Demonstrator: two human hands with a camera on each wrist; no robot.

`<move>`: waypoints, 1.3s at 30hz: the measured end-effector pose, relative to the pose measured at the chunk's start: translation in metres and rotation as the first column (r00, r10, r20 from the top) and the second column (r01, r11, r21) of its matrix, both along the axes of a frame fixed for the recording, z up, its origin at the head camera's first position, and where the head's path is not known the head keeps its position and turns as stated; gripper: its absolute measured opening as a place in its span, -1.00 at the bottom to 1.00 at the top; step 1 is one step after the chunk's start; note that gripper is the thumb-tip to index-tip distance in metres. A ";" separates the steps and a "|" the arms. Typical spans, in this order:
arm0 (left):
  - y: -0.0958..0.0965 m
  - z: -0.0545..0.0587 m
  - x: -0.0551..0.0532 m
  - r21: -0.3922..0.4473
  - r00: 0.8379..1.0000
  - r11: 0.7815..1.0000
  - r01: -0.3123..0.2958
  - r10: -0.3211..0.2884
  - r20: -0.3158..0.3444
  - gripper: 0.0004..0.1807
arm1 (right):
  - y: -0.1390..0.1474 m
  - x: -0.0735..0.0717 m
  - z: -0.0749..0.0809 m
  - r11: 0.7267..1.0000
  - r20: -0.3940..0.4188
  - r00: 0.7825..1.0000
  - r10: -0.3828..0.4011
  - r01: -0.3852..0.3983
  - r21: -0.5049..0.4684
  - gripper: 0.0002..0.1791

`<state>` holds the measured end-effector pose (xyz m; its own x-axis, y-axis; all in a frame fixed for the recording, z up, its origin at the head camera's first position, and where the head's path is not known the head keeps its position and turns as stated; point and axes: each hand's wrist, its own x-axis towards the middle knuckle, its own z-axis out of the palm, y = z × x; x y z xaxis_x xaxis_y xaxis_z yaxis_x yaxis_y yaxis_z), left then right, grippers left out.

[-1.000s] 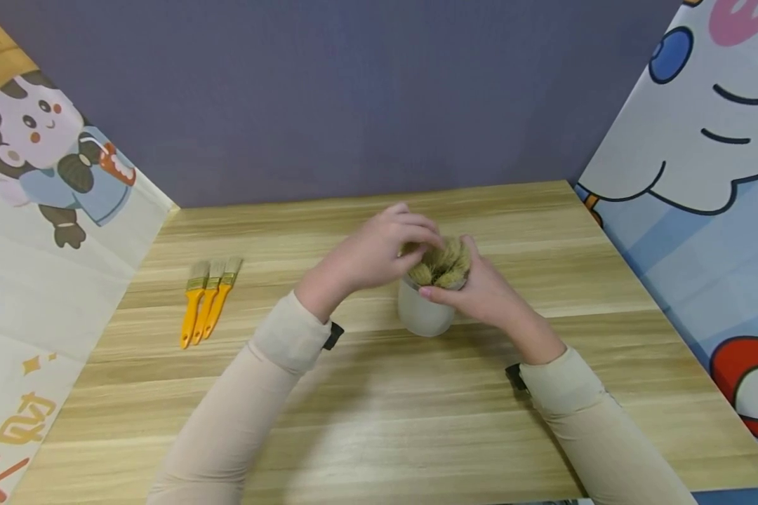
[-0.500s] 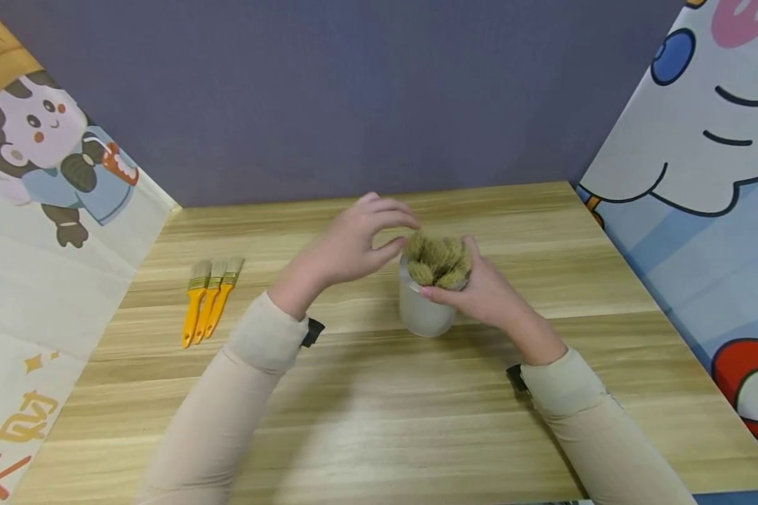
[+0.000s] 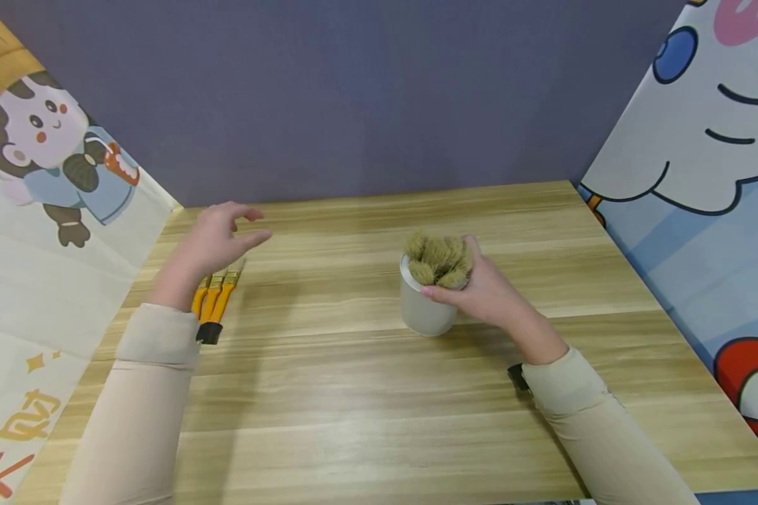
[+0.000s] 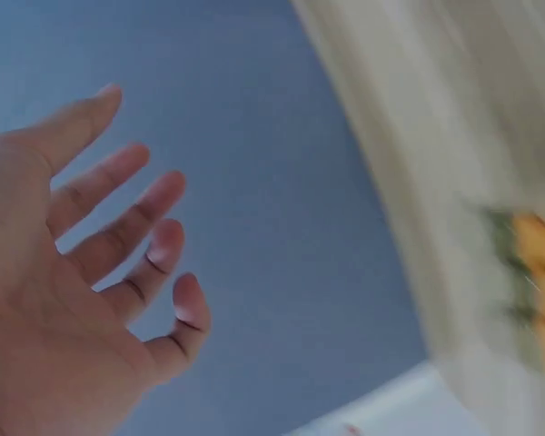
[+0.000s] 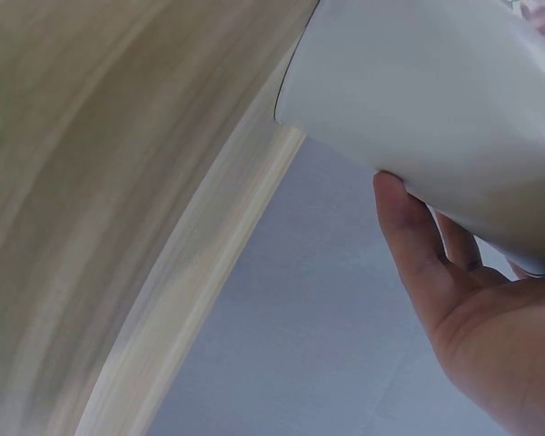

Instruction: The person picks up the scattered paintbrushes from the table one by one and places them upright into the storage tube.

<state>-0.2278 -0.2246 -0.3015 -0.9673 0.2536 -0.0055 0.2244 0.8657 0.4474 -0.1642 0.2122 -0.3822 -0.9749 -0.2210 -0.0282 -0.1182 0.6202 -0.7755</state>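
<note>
My right hand [image 3: 485, 293] grips the upper side of a white cup [image 3: 424, 310], thumb at the front of the rim and fingers behind. Upright on the table, the cup holds several fuzzy tan tufts [image 3: 438, 258] whose lower parts are hidden inside. In the right wrist view my fingers [image 5: 409, 232] lie against its smooth wall. My left hand [image 3: 216, 240] hangs in the air over the paint brushes [image 3: 227, 284] with nothing in it, fingers apart and loosely bent. Orange handles and pale bristles mark the three brushes; the left wrist and hand partly cover them.
The wood-grain table [image 3: 328, 393] meets a dark purple-grey wall [image 3: 366, 98] at the back. Printed cartoon panels [image 3: 720, 154] stand at both sides. A black strap piece [image 3: 210, 332] shows under each wrist.
My left hand has left the tufts and swung left across the table to above the brushes. The right hand and the cup have stayed in place.
</note>
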 end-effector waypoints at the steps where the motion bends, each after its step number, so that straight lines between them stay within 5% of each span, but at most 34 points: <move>1: -0.012 -0.004 -0.001 -0.004 0.999 1.000 -0.029 0.029 0.028 -0.34 | 0.000 0.000 0.000 1.000 0.000 1.000 0.001 -0.001 0.000 0.17; 9: -0.083 -0.040 -0.004 -0.145 0.977 0.978 -0.146 0.166 0.131 -0.15 | 0.001 0.000 -0.001 1.000 -0.007 1.000 0.007 -0.007 -0.001 0.18; 14: -0.110 -0.063 -0.003 -0.219 0.958 0.967 -0.130 0.179 0.223 -0.16 | 0.000 0.000 -0.001 1.000 -0.008 1.000 0.014 -0.014 -0.002 0.16; 19: -0.123 -0.078 0.000 -0.219 0.958 0.972 -0.090 0.144 0.246 -0.45 | -0.001 0.000 0.000 1.000 -0.005 1.000 0.011 -0.011 0.002 0.17; 26: -0.133 -0.086 0.001 -0.216 0.961 0.974 -0.070 0.124 0.249 -0.61 | 0.000 0.000 0.001 1.000 0.005 1.000 0.007 -0.007 -0.010 0.18; 36: -0.138 -0.083 0.003 -0.253 0.958 0.961 -0.112 0.172 0.231 -0.50 | 0.000 -0.001 -0.002 1.000 -0.017 1.000 0.015 -0.016 -0.014 0.16; 39: -0.138 -0.084 0.002 -0.256 0.943 0.956 -0.145 0.212 0.257 -0.37 | 0.000 -0.001 -0.002 1.000 -0.011 1.000 0.015 -0.016 -0.014 0.16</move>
